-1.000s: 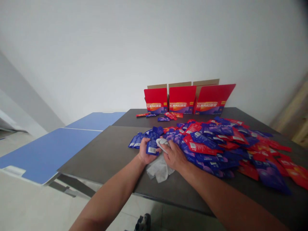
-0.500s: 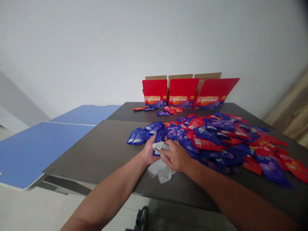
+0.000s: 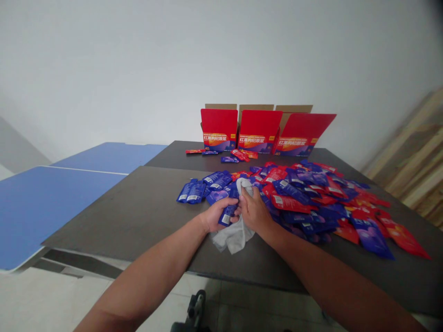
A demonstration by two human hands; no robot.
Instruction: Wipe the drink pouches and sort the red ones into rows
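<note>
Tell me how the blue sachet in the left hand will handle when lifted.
The blue sachet will probably flop, as those in the pile lie bent. Its glossy film looks slippery, so it may slide from a loose grip.

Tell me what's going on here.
A person is working at a dark table with bare hands. The left hand holds a blue sachet, and the right hand grips a white cloth right beside it. A heap of blue and red sachets lies on the table to the right, with three open red cartons standing at the far end.
</note>
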